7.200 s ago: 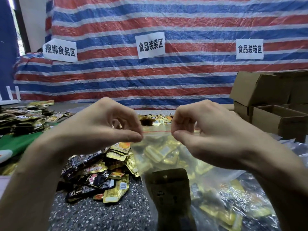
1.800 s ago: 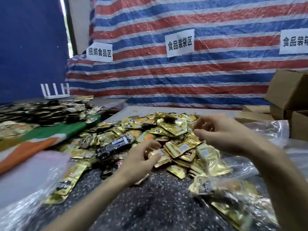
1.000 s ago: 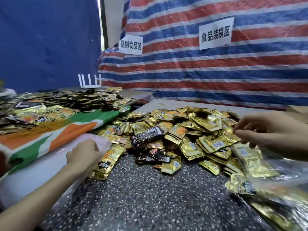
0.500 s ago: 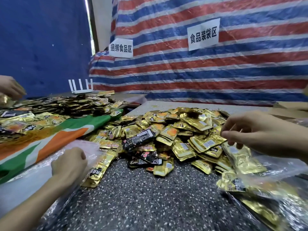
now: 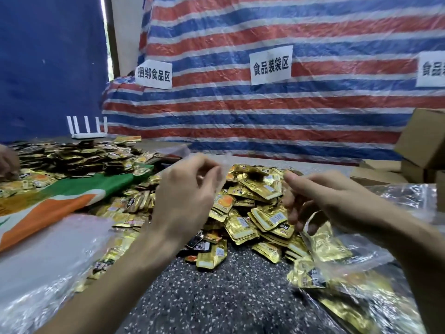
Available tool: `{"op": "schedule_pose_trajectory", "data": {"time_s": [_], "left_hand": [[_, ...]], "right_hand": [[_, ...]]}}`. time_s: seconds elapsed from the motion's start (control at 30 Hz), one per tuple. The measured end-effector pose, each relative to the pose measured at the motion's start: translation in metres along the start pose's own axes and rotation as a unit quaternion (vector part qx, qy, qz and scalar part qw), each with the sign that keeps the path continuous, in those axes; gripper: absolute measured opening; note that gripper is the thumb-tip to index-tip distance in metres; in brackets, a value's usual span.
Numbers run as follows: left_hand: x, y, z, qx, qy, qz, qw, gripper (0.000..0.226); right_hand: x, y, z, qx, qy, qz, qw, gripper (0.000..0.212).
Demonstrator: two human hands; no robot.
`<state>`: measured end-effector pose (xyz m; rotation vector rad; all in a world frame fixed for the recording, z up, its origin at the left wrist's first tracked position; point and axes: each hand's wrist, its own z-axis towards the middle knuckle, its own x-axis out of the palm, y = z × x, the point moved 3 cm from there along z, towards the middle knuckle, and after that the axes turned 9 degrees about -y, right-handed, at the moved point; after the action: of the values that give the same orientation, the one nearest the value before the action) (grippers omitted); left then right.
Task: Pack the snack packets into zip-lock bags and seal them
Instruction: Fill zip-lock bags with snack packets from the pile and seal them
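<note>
Left hand (image 5: 185, 198) pinches a clear zip-lock bag (image 5: 222, 169) above the snack packets (image 5: 252, 213); right hand (image 5: 330, 198) curls beside it, grip unclear.

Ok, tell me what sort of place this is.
Probably a makeshift food-packing workshop: a heap of snack packets on the table, a paper sign reading 食品装袋区 on the striped tarpaulin, and cardboard boxes at the right.

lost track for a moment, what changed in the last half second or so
The left hand rose from the stack of empty bags at the lower left to the middle, above the packet pile, and now pinches a clear empty bag. The right hand stayed over the filled bag; the pile did not move.
</note>
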<state>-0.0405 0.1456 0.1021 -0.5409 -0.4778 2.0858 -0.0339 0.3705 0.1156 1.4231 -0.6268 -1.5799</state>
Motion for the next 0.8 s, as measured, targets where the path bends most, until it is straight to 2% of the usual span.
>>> {"op": "schedule_pose_trajectory", "data": {"time_s": [0.13,0.27,0.33,0.4,0.5,0.6,0.67,0.8], "left_hand": [[0.049,-0.033,-0.017,0.090,0.058,-0.072,0.992,0.011],[0.075,-0.034,-0.024,0.117,0.145,-0.101,0.977,0.012],[0.078,-0.027,-0.017,0.065,0.226,-0.132,0.963,0.010],[0.078,-0.018,-0.006,-0.027,0.317,-0.159,0.935,0.017],[0.081,-0.007,0.010,-0.165,0.361,-0.197,0.896,0.029],[0.093,0.001,0.015,-0.184,0.380,-0.172,0.890,0.038],[0.101,0.003,0.012,-0.183,0.425,-0.190,0.866,0.041],[0.109,0.004,0.008,-0.194,0.474,-0.261,0.818,0.027]], "right_hand": [[-0.001,-0.004,0.003,0.088,-0.043,0.040,0.994,0.076],[-0.009,-0.010,0.002,0.116,-0.056,0.040,0.991,0.055],[-0.014,-0.013,0.001,0.123,-0.050,0.034,0.991,0.042],[-0.015,-0.015,0.000,0.132,-0.030,0.025,0.991,0.036],[-0.011,-0.014,0.001,0.136,-0.004,0.022,0.991,0.033],[-0.008,-0.011,0.001,0.103,0.026,0.016,0.994,0.027],[-0.006,-0.009,0.002,0.080,0.035,0.011,0.996,0.030],[-0.005,-0.007,0.004,0.057,0.018,-0.024,0.998,0.042]]}}
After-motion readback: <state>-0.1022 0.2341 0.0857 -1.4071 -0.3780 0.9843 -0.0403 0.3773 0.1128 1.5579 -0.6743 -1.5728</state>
